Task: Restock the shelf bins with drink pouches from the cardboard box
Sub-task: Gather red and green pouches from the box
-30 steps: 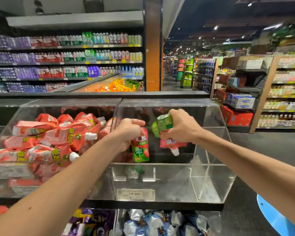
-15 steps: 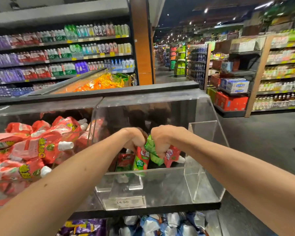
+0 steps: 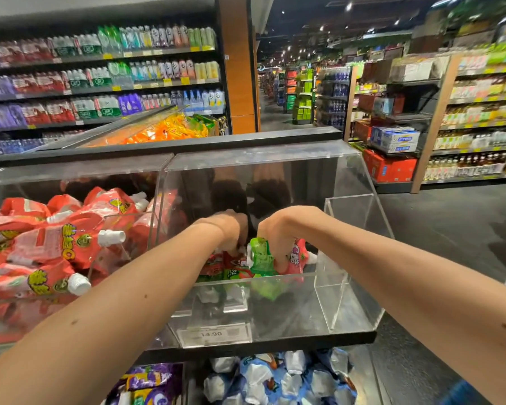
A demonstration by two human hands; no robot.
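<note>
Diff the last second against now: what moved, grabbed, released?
Left hand and right hand lowered their drink pouches to the floor of the clear bin. Right grip still holds the green-and-pink pouches; left grip unclear, nothing plainly released. Red pouches in the neighbouring bin and price tag unchanged.

Bottle shelves point(image 3: 100, 83) line the back left beside an orange pillar point(image 3: 237, 62), an aisle point(image 3: 275, 112) runs away past it, red cartons point(image 3: 389, 169) sit under white boxes point(image 3: 395, 138) at right above a dark floor point(image 3: 450, 223), and a price tag point(image 3: 214, 334) reads 14.90.
</note>
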